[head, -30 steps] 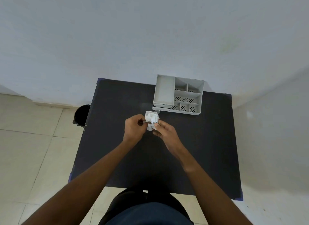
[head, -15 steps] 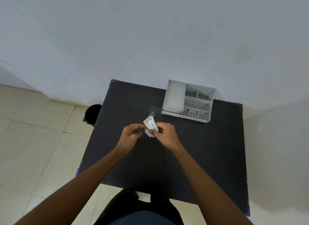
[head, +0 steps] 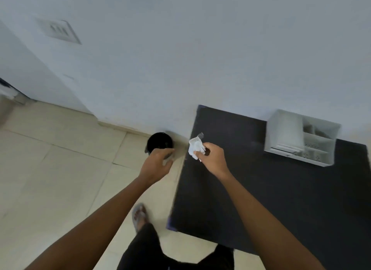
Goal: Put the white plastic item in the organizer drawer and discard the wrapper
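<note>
My right hand (head: 212, 159) is pinched on the white plastic item (head: 195, 148), a crumpled white bundle with a clear tab at its top, held over the left edge of the black table (head: 271, 199). My left hand (head: 157, 163) hovers off the table above the floor, just in front of the black bin (head: 159, 143). Its fingers are curled on a small, blurred, translucent grey piece of wrapper (head: 167, 159). The white organizer (head: 285, 133) stands at the table's far right, with its drawer (head: 283, 149) low on the front, slightly out.
Beige floor tiles (head: 60, 169) lie to the left of the table. The white wall runs behind the bin and the table. My sandalled foot (head: 140, 215) stands beside the table's near left corner.
My view has swung left. The hands have parted: my left hand moved off the table toward the bin with the wrapper piece, while my right hand kept the white item.
</note>
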